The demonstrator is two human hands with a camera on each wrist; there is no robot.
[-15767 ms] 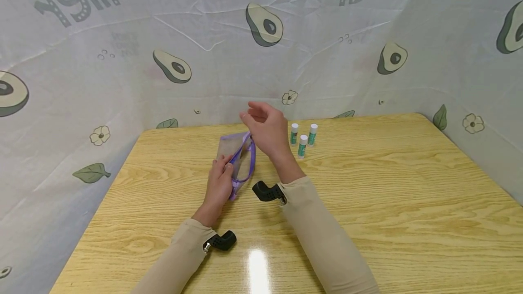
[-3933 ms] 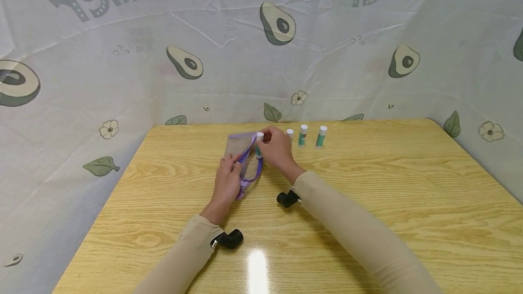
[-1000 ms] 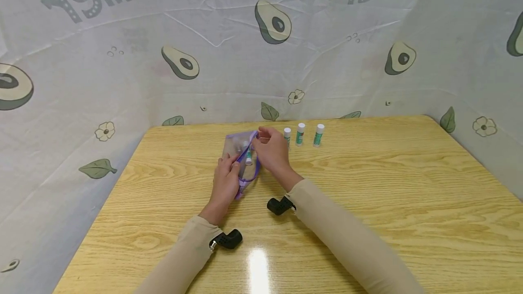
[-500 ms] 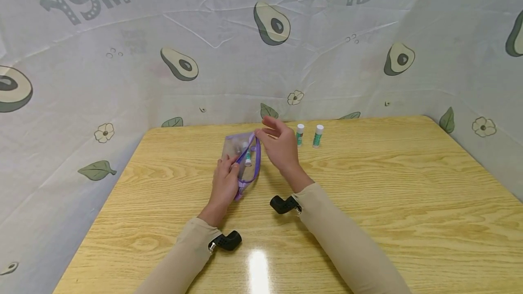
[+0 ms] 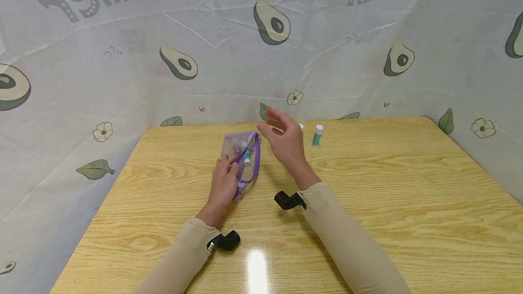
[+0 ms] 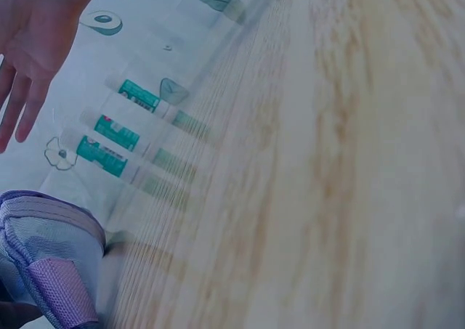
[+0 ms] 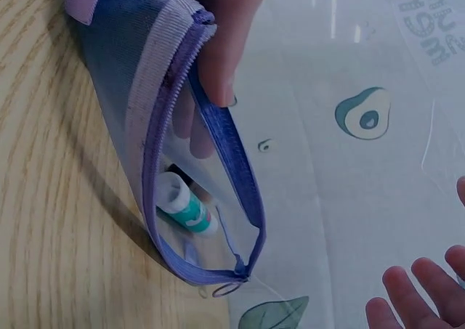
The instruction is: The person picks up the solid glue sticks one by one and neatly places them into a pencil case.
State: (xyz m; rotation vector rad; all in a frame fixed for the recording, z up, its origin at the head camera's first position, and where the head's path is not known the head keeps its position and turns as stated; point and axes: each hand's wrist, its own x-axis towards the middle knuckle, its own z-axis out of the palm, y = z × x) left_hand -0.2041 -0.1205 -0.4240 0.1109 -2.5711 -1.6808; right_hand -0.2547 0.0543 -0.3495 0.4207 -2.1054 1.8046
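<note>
My left hand point(image 5: 224, 180) grips the near side of a see-through mesh zip pouch point(image 5: 234, 143) with purple edging. In the right wrist view the left thumb or finger point(image 7: 225, 46) bears on the rim of the pouch's gaping mouth. Inside lies a glue stick point(image 7: 190, 211) with a white cap and green label. My right hand point(image 5: 286, 142) hovers beyond the pouch's far corner, fingers loosely bent and holding nothing. Three more glue sticks stand upright in the left wrist view, one being this glue stick point(image 6: 116, 133); in the head view the right hand hides some of them.
The wooden table point(image 5: 388, 185) reaches to a pale sheet point(image 5: 220, 90) printed with avocados, which hangs behind and at both sides. One standing glue stick point(image 5: 317, 136) shows right of the right hand. Black wrist-mounted pieces jut from both sleeves.
Some seconds ago the right hand held a glue stick at the pouch's mouth; that stick now lies inside. The right hand has since let go of the rim and drawn away rightward, fingers spreading.
</note>
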